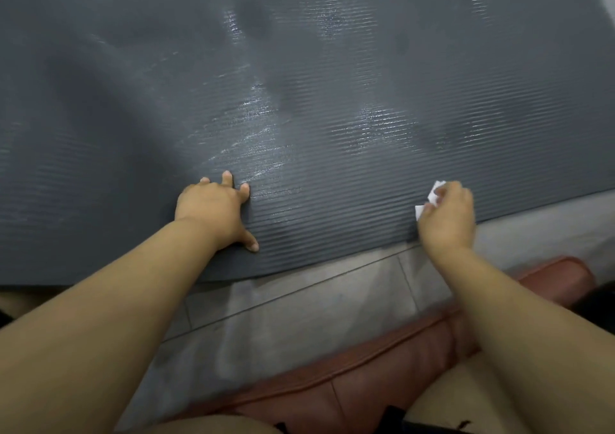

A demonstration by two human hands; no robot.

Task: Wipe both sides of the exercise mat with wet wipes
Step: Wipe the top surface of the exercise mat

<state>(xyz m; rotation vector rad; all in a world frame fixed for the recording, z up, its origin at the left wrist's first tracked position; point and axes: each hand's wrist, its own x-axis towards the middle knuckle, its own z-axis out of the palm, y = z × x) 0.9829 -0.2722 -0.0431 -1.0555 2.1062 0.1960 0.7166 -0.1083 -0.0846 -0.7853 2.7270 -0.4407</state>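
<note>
Glistening ribbed mat (332,67) over grey tiles (299,303)

You have nothing to read here: no lettering, label, brand, number or sign shows. The exercise mat (332,100) under your left hand (213,210) bears only ribbed lines and wet streaks. The wet wipe (434,192) pinched in your right hand (449,217) is plain white.
</note>
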